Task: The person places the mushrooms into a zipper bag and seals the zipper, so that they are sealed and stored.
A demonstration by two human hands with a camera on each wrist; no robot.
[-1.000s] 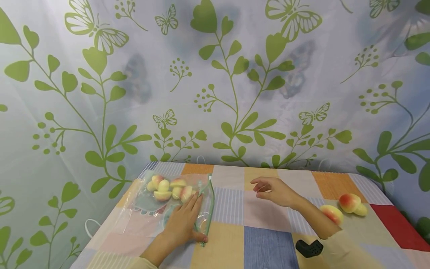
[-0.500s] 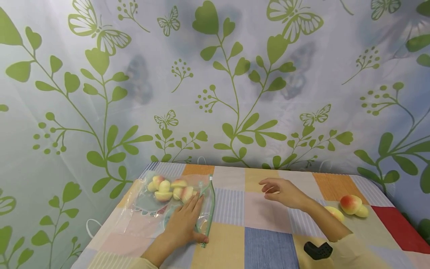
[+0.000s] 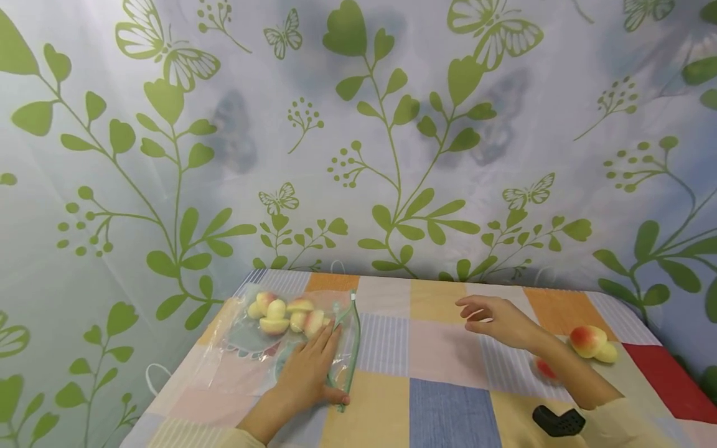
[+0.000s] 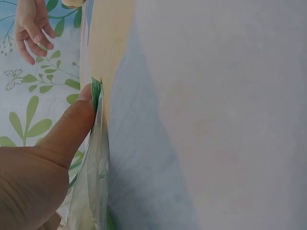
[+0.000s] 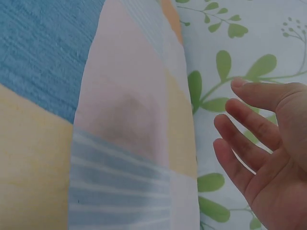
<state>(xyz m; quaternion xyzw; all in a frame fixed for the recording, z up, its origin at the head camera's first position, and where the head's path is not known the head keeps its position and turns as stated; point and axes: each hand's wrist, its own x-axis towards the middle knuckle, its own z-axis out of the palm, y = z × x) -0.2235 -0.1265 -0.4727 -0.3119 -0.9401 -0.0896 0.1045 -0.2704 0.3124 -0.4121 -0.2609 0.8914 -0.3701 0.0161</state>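
My left hand (image 3: 308,370) lies with extended fingers on a clear zip bag (image 3: 246,367), its thumb at the green zip edge (image 3: 356,336). Inside the bag, beyond the fingertips, are several yellow-and-red mushroom-shaped pieces (image 3: 274,325). In the left wrist view the thumb (image 4: 72,124) touches the bag's green-edged corner (image 4: 97,93). Above the table, right of the bag, hovers my right hand (image 3: 498,320); its fingers are loosely bent and hold nothing. The right wrist view shows the same hand (image 5: 273,143) with its fingers apart.
Two more mushroom-shaped pieces lie at the right: one (image 3: 590,342) in full view, another (image 3: 542,368) partly behind the right forearm. A black perforated device (image 3: 558,421) sits by the right sleeve. A patchwork cloth (image 3: 370,404) covers the table; a leaf-printed curtain (image 3: 313,155) stands behind.
My right hand has drifted to the right, away from the bag, and its forearm now covers more of the nearer piece. The left hand stays on the bag.
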